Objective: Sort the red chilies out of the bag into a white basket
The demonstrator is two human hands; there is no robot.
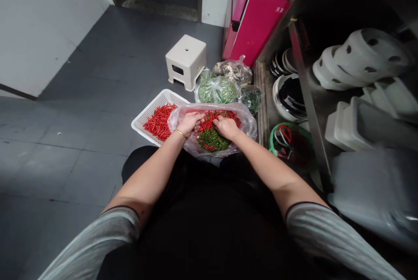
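Both of my hands are inside the mouth of a clear plastic bag full of chilli peppers. Red pods lie toward the far side of the bag, and green stems are bunched at the near side. My left hand, with a gold bangle at the wrist, is closed by the left rim, red chilli showing at its fingertips. Dipping into the pile from the right, my right hand has its fingers pinched on red chilli. A white perforated basket holding loose red chillies sits to the left, partly behind the bag.
Beyond the bag stand a white plastic stool and tied bags of green vegetables and mushroom-like pieces. A metal shelf on the right holds white containers. A green basin with red-handled scissors sits below. A pink cabinet rises behind.
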